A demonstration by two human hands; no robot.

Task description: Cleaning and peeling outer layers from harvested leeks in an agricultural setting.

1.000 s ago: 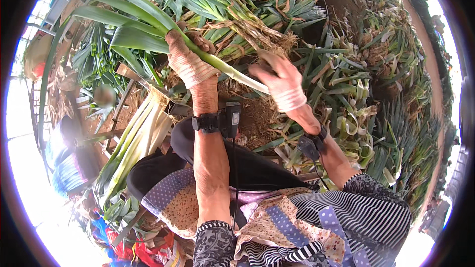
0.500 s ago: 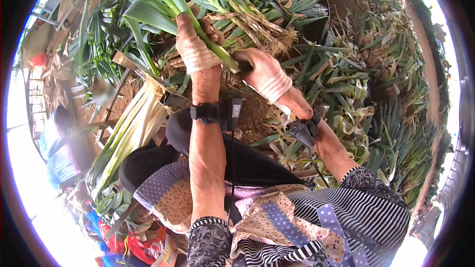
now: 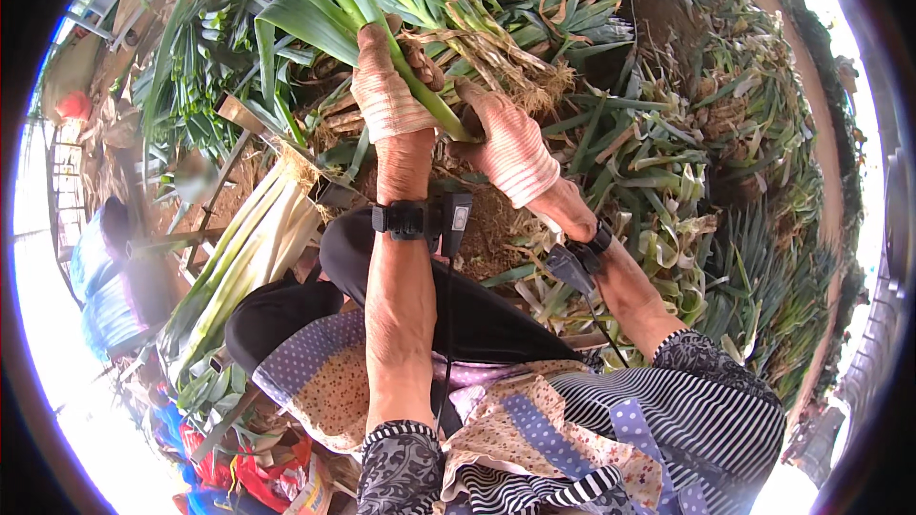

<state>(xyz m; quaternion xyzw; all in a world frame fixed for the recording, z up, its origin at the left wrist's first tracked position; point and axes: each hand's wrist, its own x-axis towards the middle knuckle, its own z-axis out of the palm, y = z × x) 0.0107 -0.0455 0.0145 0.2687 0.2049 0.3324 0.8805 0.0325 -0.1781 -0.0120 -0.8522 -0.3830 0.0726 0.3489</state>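
A leek (image 3: 431, 107) with broad green leaves slants across the space in front of me, its leaves pointing to the upper left. My left hand (image 3: 389, 100), in a pinkish-white striped knit glove with soiled fingertips, is closed round the stalk below the leaves. At the leek's lower end, my right hand (image 3: 513, 151), gloved alike, has its fingers closed on the stalk. The very base is hidden in that hand. To the left of my knees lies a bundle of pale-stalked leeks (image 3: 256, 246), with their roots toward the far end.
Unpeeled leeks with dry roots (image 3: 534, 86) are heaped beyond my hands. Stripped leaves (image 3: 673, 200) cover the ground on the right. A wood-ended frame (image 3: 239, 117) stands at left, near the pale bundle. Red bags (image 3: 262, 477) lie at lower left.
Both hands and the leek have shifted slightly to the right. My right hand has tilted a little, and its fingers remain closed on the leek's lower end.
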